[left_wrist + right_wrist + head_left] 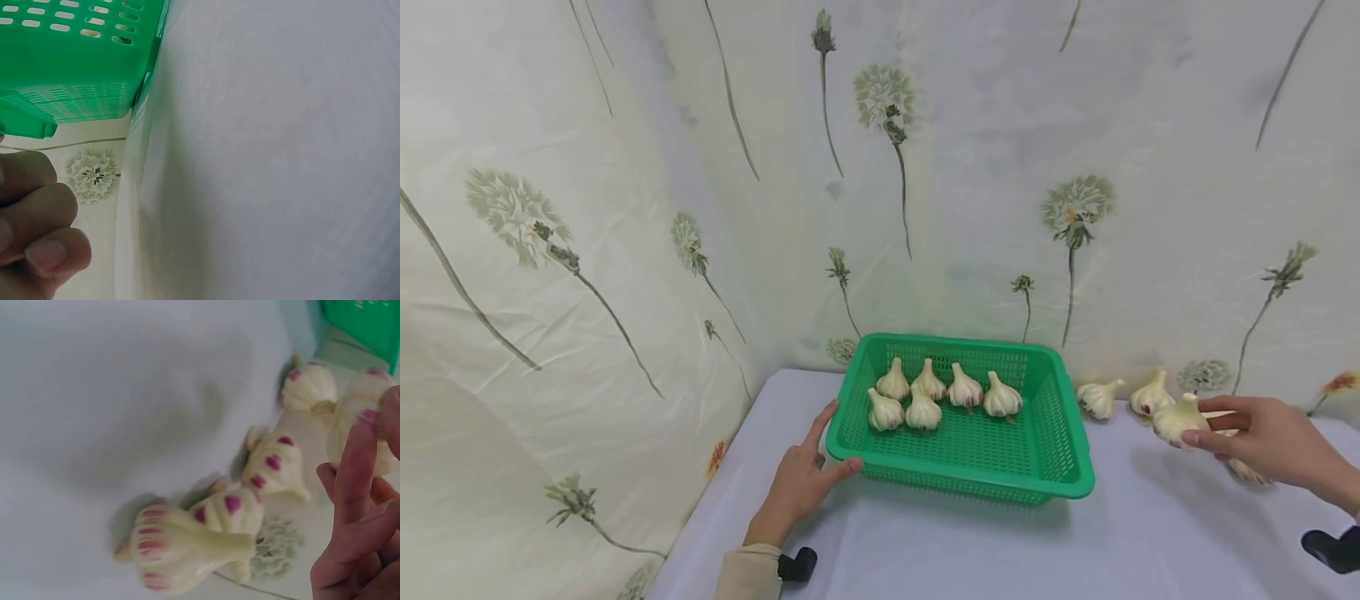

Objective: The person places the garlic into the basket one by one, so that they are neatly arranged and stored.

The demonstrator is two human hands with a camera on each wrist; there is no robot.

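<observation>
Between the thumb and fingertips of my right hand (pixel 1277 437) is a white garlic bulb (pixel 1176 423), stem up, above the table right of the green basket (pixel 962 481). The right wrist view shows the held bulb (pixel 340 440) partly covered by fingers. My left hand (pixel 801 483) is at the basket's near left corner, its index finger along the left side and its thumb at the front rim. Its other fingers (pixel 47 212) are loosely bent beside the basket wall in the left wrist view. Several garlic bulbs (pixel 922 410) sit toward the basket's back left.
More garlic bulbs lie on the table to the right: one beside the basket (pixel 1097 400), another garlic bulb (pixel 1150 394) farther right, and others partly hidden by my right hand. A white cloth (pixel 940 550) covers the table. Dandelion-printed fabric (pixel 970 208) hangs behind.
</observation>
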